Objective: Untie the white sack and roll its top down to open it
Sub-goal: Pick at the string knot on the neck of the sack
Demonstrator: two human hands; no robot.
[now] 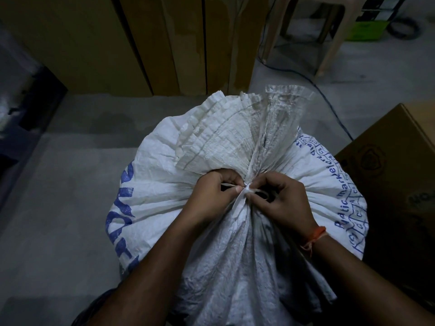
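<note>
A white woven sack (pixel 162 184) with blue print stands on the floor directly below me. Its neck is gathered and bound by a white tie (pixel 244 192), and the pleated top fans out beyond the knot. My left hand (pixel 211 196) pinches a strand of the tie on the knot's left side. On the right side of the knot, the curled fingers of my right hand (pixel 282 198) pinch the tie. An orange thread band is on my right wrist.
A brown cardboard box (pixel 395 175) stands close on the right of the sack. Tall flat cartons (pixel 141 43) lean at the back. A plastic stool (pixel 313 31) and a dark cable (pixel 329 100) lie behind on the grey floor.
</note>
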